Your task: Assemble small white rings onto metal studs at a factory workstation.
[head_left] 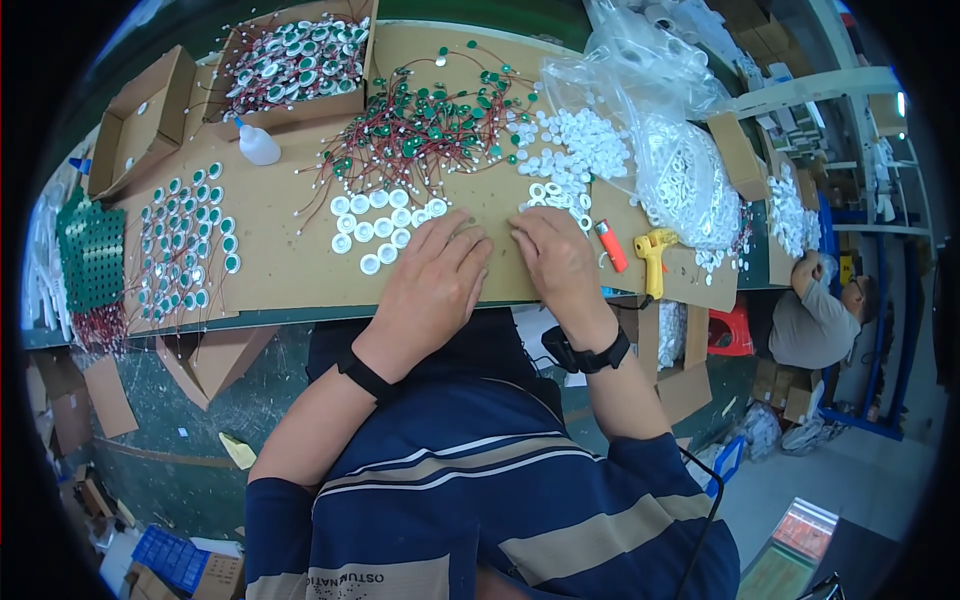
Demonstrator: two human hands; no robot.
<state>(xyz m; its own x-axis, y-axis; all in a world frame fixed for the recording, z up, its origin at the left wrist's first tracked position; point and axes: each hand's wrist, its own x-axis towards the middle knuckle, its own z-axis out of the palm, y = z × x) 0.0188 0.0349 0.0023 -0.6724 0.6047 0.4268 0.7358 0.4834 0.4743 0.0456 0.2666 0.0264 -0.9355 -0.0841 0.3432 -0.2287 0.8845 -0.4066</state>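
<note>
My left hand (440, 268) is over the cardboard-covered table, its fingers bent and pressed close beside the rows of white round rings (383, 228). Whatever lies under its fingertips is hidden. A short gap away, my right hand (557, 258) has its fingers curled in, and what they hold, if anything, cannot be seen. Just beyond the right hand lie loose white rings (552, 197). Behind them spreads a pile of small white caps (583, 145). Farther off is a tangle of green discs with red wires (430, 115).
Right of my hand lie a red lighter (610, 247) and a yellow glue gun (654, 255). A plastic bag of white rings (685, 180) stands beyond. At left are wired white-rimmed discs (185, 240), a white bottle (258, 146) and a filled carton (290, 112). Another person (815, 315) sits far right.
</note>
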